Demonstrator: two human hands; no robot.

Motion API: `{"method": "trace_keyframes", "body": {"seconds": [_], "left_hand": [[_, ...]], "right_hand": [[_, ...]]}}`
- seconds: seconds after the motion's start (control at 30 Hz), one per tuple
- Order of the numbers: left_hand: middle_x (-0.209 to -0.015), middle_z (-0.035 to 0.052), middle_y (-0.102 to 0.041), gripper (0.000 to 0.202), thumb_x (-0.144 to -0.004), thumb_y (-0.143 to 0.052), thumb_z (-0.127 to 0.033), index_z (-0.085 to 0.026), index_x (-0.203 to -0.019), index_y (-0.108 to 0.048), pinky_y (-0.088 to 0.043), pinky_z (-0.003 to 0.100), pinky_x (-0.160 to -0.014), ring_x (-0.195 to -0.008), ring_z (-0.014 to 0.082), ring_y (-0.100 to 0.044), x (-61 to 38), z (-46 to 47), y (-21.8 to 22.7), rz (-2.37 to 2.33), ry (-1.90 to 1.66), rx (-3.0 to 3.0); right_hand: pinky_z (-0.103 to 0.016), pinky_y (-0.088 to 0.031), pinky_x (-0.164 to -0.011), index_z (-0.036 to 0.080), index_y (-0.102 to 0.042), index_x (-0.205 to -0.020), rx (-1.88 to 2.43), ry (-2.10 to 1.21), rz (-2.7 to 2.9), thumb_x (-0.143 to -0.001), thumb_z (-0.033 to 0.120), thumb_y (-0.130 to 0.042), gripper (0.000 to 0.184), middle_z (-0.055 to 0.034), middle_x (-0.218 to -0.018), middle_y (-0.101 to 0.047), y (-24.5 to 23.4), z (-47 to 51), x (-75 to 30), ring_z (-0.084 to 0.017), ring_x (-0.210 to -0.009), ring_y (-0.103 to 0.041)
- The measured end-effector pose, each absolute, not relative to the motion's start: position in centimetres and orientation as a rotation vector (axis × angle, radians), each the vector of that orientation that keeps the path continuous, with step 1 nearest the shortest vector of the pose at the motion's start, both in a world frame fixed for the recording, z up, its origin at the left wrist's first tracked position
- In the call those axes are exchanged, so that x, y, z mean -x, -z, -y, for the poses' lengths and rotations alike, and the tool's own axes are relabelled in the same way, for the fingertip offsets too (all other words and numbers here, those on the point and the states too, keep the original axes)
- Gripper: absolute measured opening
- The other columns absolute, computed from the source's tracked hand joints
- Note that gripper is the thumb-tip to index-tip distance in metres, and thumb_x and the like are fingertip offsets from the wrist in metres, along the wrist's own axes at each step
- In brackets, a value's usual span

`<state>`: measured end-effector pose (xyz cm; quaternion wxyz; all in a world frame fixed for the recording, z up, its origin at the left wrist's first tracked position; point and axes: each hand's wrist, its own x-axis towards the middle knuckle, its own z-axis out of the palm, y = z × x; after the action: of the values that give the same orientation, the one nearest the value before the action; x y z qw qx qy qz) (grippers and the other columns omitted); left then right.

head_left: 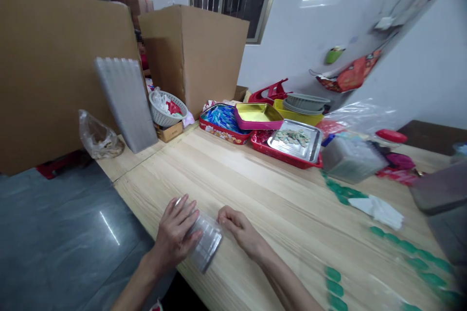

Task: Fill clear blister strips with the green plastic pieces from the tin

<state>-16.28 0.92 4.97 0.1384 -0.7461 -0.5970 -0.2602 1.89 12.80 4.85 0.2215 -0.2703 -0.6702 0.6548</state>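
A clear plastic case (208, 241) with grid-like compartments sits near the front edge of the wooden table, slightly blurred. My left hand (177, 233) is laid over its left part, gripping it with fingers across the far end and thumb on the near side. At the case's right far corner is my right hand (233, 226), its fingers curled into a pinch. What those fingers hold, if anything, is hidden.
Metal trays (295, 141) and tins (224, 124) stand at the back. Stacked clear cases (352, 158), a white tissue (377, 210) and green oval pieces (335, 287) are at right. A tall stack of plastic cases (126, 104) leans against cardboard (65, 68) at left.
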Motion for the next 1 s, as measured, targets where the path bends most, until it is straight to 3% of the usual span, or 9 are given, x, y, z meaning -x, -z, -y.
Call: {"method": "trace_keyframes", "body": {"seconds": [0.17,0.33,0.6,1.0], "left_hand": [[-0.122,0.0128,-0.059,0.038,-0.079,-0.054,-0.025,-0.015,-0.116,-0.055,-0.033,0.052,-0.101,-0.126,0.0283,-0.04,16.3,-0.7,-4.9,1.729,0.788,2.164],[-0.123,0.0124,-0.059,0.04,-0.078,-0.056,-0.024,-0.015,-0.117,-0.054,-0.032,0.052,-0.103,-0.127,0.0281,-0.04,16.3,-0.6,-4.8,1.745,0.845,2.171],[-0.125,0.0118,-0.057,0.04,-0.078,-0.055,-0.024,-0.016,-0.118,-0.054,-0.031,0.051,-0.104,-0.127,0.0284,-0.038,16.3,-0.6,-4.8,1.763,0.833,2.193],[-0.124,0.0119,-0.058,0.039,-0.079,-0.054,-0.024,-0.016,-0.117,-0.054,-0.03,0.051,-0.104,-0.127,0.0282,-0.039,16.4,-0.3,-5.1,1.739,0.831,2.205]], "right_hand": [[-0.029,-0.037,-0.062,0.016,-0.056,-0.06,1.043,-1.587,1.752,-0.067,0.047,-0.06,0.032,-0.0005,-0.059,-0.053,-3.4,-18.4,-3.0,-0.016,-0.061,-0.048],[-0.034,-0.038,-0.072,0.017,-0.06,-0.068,1.165,-1.304,1.667,-0.064,0.049,-0.064,0.033,-0.0038,-0.073,-0.057,-3.4,-20.7,-4.5,-0.02,-0.076,-0.05],[-0.026,-0.035,-0.067,0.014,-0.065,-0.062,0.642,-2.112,1.802,-0.067,0.042,-0.07,0.029,-0.0016,-0.074,-0.056,-6.3,-12.8,-2.0,-0.014,-0.07,-0.049],[-0.025,-0.032,-0.063,0.015,-0.064,-0.057,0.627,-2.352,1.585,-0.06,0.033,-0.074,0.022,0.001,-0.065,-0.053,-6.4,-12.3,-1.2,-0.012,-0.063,-0.044]]}}
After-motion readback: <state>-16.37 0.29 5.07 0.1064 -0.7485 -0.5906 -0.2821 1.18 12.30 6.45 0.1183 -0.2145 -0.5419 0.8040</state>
